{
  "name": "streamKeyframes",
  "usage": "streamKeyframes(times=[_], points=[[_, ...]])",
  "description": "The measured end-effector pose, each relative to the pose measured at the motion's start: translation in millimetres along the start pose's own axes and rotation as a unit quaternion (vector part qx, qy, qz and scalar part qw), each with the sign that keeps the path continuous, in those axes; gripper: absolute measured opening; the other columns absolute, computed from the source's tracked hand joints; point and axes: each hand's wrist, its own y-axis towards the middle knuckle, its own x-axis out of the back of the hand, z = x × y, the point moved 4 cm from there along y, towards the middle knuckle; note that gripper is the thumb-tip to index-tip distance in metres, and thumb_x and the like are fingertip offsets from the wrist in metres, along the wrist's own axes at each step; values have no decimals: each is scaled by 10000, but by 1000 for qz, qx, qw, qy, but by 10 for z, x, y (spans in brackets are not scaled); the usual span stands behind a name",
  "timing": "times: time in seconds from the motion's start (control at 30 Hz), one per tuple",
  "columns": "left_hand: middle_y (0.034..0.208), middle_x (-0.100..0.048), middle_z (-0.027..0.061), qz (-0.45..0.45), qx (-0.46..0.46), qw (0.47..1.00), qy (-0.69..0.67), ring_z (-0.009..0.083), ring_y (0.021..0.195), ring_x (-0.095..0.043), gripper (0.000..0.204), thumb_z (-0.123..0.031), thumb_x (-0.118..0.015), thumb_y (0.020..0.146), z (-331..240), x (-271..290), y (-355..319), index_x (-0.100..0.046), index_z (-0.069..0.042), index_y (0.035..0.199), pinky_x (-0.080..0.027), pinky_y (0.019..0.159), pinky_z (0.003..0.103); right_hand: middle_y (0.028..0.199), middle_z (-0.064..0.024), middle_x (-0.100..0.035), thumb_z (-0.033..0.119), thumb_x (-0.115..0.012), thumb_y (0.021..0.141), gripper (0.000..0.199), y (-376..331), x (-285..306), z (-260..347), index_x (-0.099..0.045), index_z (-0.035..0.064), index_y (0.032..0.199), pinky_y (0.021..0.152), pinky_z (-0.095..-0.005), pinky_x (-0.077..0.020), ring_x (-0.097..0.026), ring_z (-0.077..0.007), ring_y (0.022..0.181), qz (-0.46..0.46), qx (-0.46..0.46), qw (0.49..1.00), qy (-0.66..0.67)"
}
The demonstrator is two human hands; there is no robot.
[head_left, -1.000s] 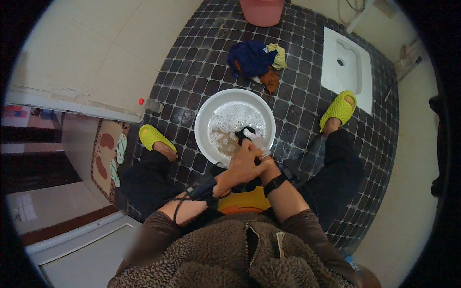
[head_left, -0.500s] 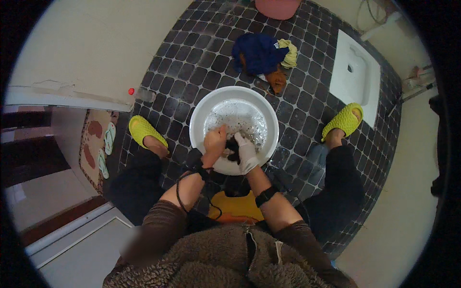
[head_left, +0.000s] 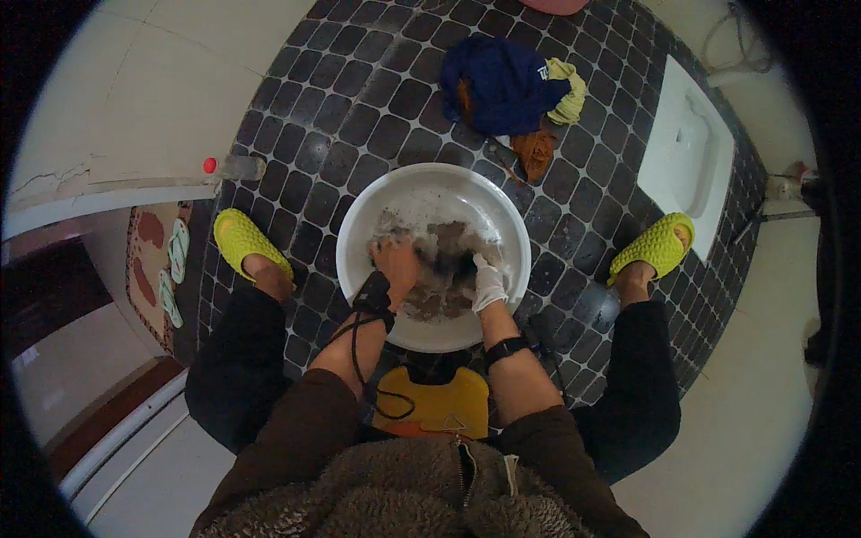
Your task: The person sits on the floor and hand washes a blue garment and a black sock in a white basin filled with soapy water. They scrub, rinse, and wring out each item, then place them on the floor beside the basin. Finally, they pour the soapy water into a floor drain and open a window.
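Observation:
A white round basin [head_left: 344,242] of murky grey-brown water stands on the floor before me. Inside it a dark wet cloth [head_left: 462,263] lies between my hands, its outline blurred by the water. My bare left hand [head_left: 396,264] reaches into the left half, its fingers under the surface and smeared. On the right side, my right hand [head_left: 488,283] wears a white glove, with its fingers closed on the edge of the dark cloth. A strap with a dark cord is on my left wrist, and a black band on my right one.
A navy garment [head_left: 502,85], a pale yellow cloth [head_left: 567,94] and a rust-brown cloth [head_left: 535,154] lie beyond the basin. A white squat toilet [head_left: 691,152] is at right. A red-capped bottle [head_left: 240,168] lies at left. My feet in yellow-green slippers [head_left: 659,247] flank the basin.
My hands have moved apart, the left one leftward and the right one rightward. The water now looks browner and stirred up. The view has shifted slightly.

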Motion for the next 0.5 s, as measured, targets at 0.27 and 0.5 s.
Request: streamKeyframes(times=[0.27,0.5], points=[[848,-473,149,89,-140,917,-363,275,737,-469,206,-199,-566,727,-791,47,-492,-475,-36,814,-377,652,411,1015,-68,-564,496,-574,812,525,-81,-61,-60,-527,86,1136,800,-364,-458,-533,-211,933,128,-3,976,178],[680,-435,165,20,-145,875,-462,334,643,-461,140,-115,-517,774,-918,402,-763,-412,-24,755,-374,575,390,933,-74,-600,238,-509,880,276,191,14,-489,-559,57,1082,747,-317,-471,-568,-196,826,404,60,847,340]])
